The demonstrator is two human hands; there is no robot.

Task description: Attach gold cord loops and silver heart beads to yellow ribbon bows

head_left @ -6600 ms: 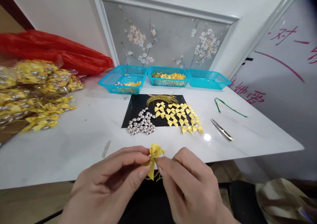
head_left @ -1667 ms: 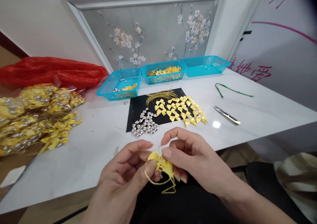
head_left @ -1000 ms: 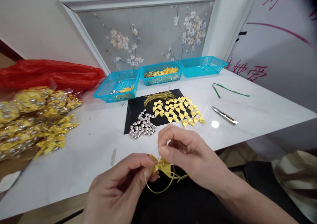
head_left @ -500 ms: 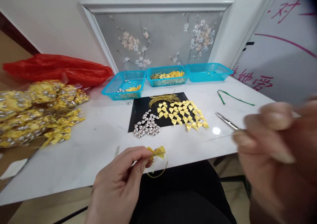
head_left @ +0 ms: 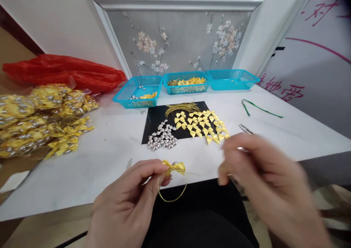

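Observation:
Between the thumb and fingers of my left hand is a yellow ribbon bow with a silver bead at its middle. A loop of gold cord hangs below the bow. My right hand, blurred by motion, is closed to the right of it. A thin pale thread runs from the bow toward those fingers, and a small bright glint shows among them. Behind the right hand, thread snips lie partly hidden on the table. Silver heart-shaped beads are piled beyond my left hand.
Yellow bows and gold cords lie on and around a black mat. Three blue baskets line the wall. Bagged bows and a red bag fill the left. A green ribbon lies right.
My right hand has come in from the far right, closer to the bow, and now covers most of the snips. The left hand still holds the bow, which has turned slightly.

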